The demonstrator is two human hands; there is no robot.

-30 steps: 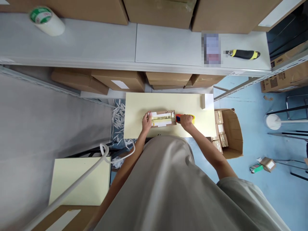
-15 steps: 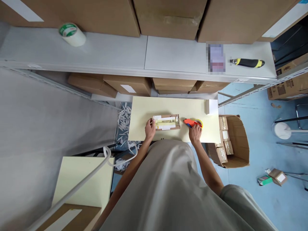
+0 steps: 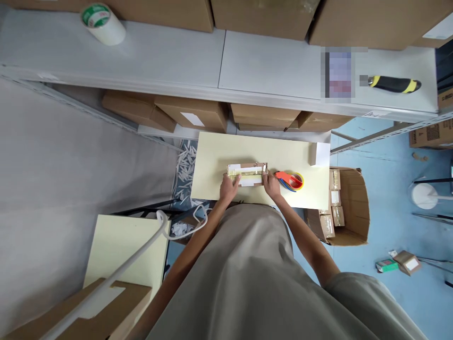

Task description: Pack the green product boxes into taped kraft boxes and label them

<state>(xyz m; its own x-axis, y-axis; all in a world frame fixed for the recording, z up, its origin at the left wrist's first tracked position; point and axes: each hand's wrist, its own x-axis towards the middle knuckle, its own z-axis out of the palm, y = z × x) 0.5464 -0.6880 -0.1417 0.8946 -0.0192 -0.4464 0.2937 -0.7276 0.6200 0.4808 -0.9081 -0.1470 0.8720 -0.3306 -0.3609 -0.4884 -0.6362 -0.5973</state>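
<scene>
A small cardboard box [image 3: 252, 180] with white labels and clear tape across its top lies on the pale yellow table [image 3: 212, 150]. My left hand [image 3: 229, 187] grips its left end, thumb laid over the top. At the right end my right hand [image 3: 272, 185] holds the same box, fingers closed against its edge. Just right of that hand rests a red tape dispenser [image 3: 290, 180] with a yellow-rimmed roll, touched by neither palm. The undersides of both hands' grips are hidden.
A white box [image 3: 320, 154] stands at the table's right rear. Beyond that edge, a large open carton [image 3: 356, 208] holds several small taped boxes. On the grey shelf [image 3: 170, 61] are a tape roll [image 3: 104, 26] and a black-and-yellow handled tool [image 3: 394, 84]. A white bent tube [image 3: 141, 248] runs at left.
My right hand has let go of the tape dispenser, leaving it on the table, and moved left onto the box's right end. My left thumb now lies over the box top.
</scene>
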